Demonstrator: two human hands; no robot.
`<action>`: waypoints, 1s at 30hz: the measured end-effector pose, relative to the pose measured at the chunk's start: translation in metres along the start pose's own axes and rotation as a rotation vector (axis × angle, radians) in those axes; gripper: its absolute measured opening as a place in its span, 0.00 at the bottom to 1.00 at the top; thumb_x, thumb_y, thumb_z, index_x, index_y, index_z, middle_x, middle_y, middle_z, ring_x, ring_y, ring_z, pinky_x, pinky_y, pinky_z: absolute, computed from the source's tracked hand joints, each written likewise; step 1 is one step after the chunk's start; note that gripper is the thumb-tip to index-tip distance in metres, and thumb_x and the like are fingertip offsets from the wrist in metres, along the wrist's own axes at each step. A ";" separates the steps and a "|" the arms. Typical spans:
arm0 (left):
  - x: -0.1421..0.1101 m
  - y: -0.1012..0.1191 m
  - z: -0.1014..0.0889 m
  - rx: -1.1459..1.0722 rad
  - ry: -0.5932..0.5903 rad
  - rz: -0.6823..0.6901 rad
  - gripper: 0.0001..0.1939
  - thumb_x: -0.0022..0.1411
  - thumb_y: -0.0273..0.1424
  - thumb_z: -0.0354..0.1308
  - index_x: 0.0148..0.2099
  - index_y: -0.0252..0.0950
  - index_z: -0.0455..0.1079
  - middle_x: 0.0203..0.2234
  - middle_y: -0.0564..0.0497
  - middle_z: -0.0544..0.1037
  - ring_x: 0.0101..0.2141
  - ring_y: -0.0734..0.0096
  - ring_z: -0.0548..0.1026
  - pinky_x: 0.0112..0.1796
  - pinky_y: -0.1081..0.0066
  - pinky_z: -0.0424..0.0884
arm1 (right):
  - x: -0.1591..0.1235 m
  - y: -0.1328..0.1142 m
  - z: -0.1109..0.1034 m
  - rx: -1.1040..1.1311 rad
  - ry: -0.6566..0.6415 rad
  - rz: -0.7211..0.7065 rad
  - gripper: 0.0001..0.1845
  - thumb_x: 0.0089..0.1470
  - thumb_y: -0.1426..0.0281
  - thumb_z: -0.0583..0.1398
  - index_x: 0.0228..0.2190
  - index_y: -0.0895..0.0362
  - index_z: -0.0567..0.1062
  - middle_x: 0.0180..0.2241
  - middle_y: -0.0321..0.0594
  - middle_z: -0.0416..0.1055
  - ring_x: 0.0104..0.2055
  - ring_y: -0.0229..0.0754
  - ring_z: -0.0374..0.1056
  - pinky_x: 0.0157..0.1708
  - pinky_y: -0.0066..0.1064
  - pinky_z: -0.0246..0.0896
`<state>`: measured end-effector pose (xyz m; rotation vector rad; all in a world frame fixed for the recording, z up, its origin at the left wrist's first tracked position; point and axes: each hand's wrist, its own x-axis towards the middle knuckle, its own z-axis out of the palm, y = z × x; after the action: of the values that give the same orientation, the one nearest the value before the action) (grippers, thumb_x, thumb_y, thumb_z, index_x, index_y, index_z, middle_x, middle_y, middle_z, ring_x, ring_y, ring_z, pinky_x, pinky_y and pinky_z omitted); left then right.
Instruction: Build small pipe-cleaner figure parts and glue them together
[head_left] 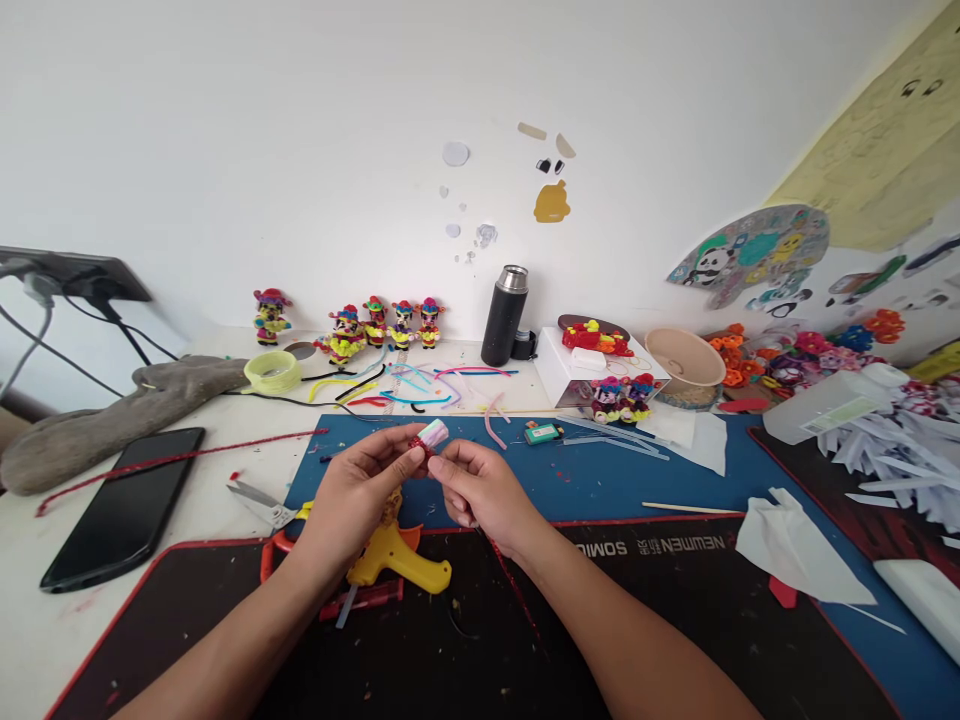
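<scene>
Near the middle of the view my left hand [360, 490] pinches a small whitish-pink roll [433, 433], its pale end tilted up and to the right. Dark red fuzzy pipe cleaner is wound around the roll's lower part. My right hand [484, 490] is closed beside it, fingertips touching the wound part. From under that hand a length of red pipe cleaner [516, 590] trails down over the black mat. Below my left hand lies a yellow glue gun [409, 566], partly hidden by the hand and wrist. Scissors [262, 503] lie left of it, their handles partly covered by my forearm.
A black phone [127, 510] with a red pipe cleaner across it lies left. Pipe-cleaner figures [345, 335] and a black thermos [505, 315] stand at the back. Loose coloured pipe cleaners [420, 385] lie before them. Right are a white box [555, 365] and paper scraps [802, 545].
</scene>
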<state>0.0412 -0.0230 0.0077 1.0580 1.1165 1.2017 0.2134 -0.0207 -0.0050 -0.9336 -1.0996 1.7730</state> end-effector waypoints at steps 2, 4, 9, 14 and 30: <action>0.000 0.000 0.001 -0.003 0.002 -0.002 0.25 0.52 0.45 0.77 0.49 0.38 0.84 0.39 0.46 0.87 0.40 0.59 0.81 0.45 0.66 0.77 | 0.000 0.001 0.000 -0.002 -0.006 0.000 0.24 0.52 0.49 0.71 0.30 0.54 0.70 0.15 0.22 0.59 0.14 0.29 0.49 0.15 0.25 0.44; 0.000 0.001 0.001 -0.005 0.003 -0.002 0.25 0.52 0.45 0.78 0.48 0.39 0.84 0.38 0.46 0.87 0.40 0.59 0.81 0.44 0.66 0.77 | 0.000 0.001 0.000 -0.006 -0.009 0.002 0.24 0.52 0.49 0.71 0.30 0.54 0.70 0.15 0.22 0.59 0.14 0.29 0.49 0.15 0.25 0.44; 0.000 0.001 0.000 -0.008 -0.001 0.002 0.23 0.53 0.45 0.77 0.48 0.40 0.84 0.37 0.47 0.86 0.38 0.62 0.81 0.43 0.68 0.76 | -0.001 -0.001 0.000 -0.006 -0.004 0.014 0.25 0.51 0.49 0.71 0.30 0.54 0.70 0.15 0.22 0.59 0.14 0.29 0.49 0.15 0.25 0.44; -0.001 0.000 -0.001 0.008 -0.010 0.021 0.22 0.55 0.44 0.76 0.49 0.40 0.84 0.35 0.48 0.85 0.34 0.64 0.78 0.39 0.69 0.74 | 0.000 -0.001 0.000 -0.002 -0.003 0.017 0.26 0.50 0.48 0.72 0.30 0.54 0.70 0.15 0.22 0.60 0.14 0.29 0.50 0.15 0.25 0.44; -0.002 0.003 0.001 0.015 -0.050 0.005 0.21 0.57 0.44 0.75 0.50 0.39 0.84 0.39 0.46 0.86 0.34 0.64 0.78 0.39 0.68 0.75 | 0.000 0.000 -0.001 -0.050 0.045 0.028 0.26 0.51 0.48 0.71 0.28 0.54 0.69 0.15 0.23 0.60 0.15 0.30 0.49 0.16 0.26 0.44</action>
<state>0.0414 -0.0249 0.0107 1.0971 1.0864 1.1663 0.2141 -0.0209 -0.0046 -1.0191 -1.1118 1.7454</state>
